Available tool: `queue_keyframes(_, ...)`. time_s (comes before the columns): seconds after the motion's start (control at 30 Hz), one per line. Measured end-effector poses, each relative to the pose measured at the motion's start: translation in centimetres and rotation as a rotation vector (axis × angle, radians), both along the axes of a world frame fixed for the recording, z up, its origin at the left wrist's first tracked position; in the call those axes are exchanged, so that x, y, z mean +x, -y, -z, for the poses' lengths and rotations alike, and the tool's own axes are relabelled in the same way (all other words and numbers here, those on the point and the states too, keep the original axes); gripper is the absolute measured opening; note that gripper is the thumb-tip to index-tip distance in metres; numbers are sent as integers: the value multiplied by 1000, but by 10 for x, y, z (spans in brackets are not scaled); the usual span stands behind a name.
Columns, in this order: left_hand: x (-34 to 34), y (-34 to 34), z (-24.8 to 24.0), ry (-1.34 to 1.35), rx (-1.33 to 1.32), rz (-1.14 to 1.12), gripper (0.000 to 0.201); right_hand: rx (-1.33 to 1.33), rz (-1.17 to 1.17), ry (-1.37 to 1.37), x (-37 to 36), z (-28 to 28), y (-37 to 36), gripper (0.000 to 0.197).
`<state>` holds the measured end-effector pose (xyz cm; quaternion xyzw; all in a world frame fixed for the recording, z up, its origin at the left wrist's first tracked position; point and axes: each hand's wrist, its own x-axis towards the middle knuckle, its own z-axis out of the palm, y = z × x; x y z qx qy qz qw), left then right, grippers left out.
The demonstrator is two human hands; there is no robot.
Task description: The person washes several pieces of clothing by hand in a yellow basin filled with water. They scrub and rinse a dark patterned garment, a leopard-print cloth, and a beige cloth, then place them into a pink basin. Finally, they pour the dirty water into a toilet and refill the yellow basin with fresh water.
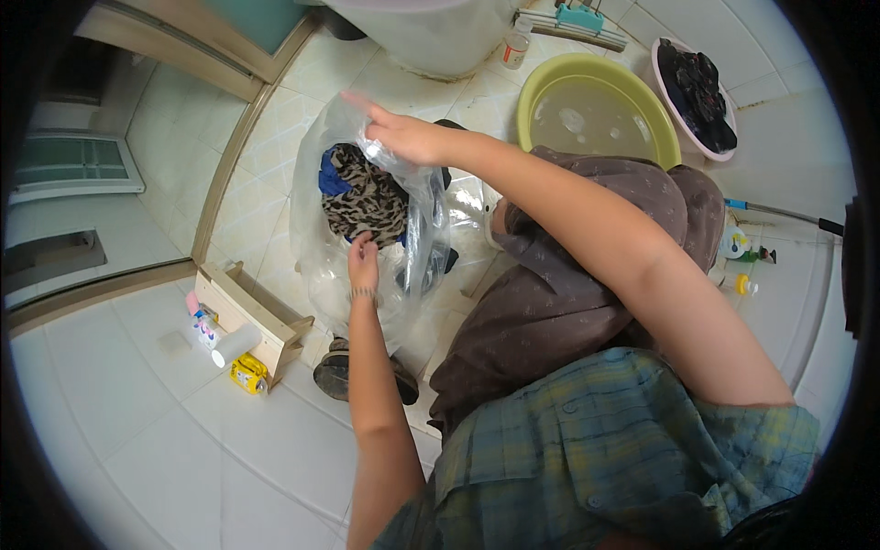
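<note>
The person squats on the tiled floor (137, 403), plaid shirt (605, 440) and brown trousers (587, 275) filling the lower right. At about seven o'clock from the picture's centre a wooden box (252, 316) rests on the floor with a white roll (236, 345) and small bottles against it.

The left hand (363, 261) is closed in a pinch on the near rim of a clear plastic bag (321, 266) just beside a leopard-print cloth (367, 202). The cloth sits inside the bag's open mouth with a blue cloth (334, 179) touching it, around eleven o'clock. The right hand (408, 137) holds the far rim, curled on the plastic with its forefinger stretched out.

Farther off, at one o'clock, a yellow-green basin (541, 92) holds water, and a pink basin (658, 78) of dark clothes stands beside it.

The thin plastic looks slippery; if either grip slackens, the mouth could collapse and the clothes spill onto the floor. A hard pull could likely tear it.
</note>
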<state>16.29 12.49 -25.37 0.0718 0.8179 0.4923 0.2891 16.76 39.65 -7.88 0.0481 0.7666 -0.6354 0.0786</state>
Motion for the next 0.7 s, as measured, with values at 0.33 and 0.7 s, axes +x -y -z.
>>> queue_keyframes(0.33, -82, 5, 123, 510, -53, -416, 36, -95, 28, 70, -1, -10, -5, 61)
queue_keyframes(0.7, -8, -29, 16, 450, 498, -161, 42, 1, 95, -102, -6, 3, -6, 58)
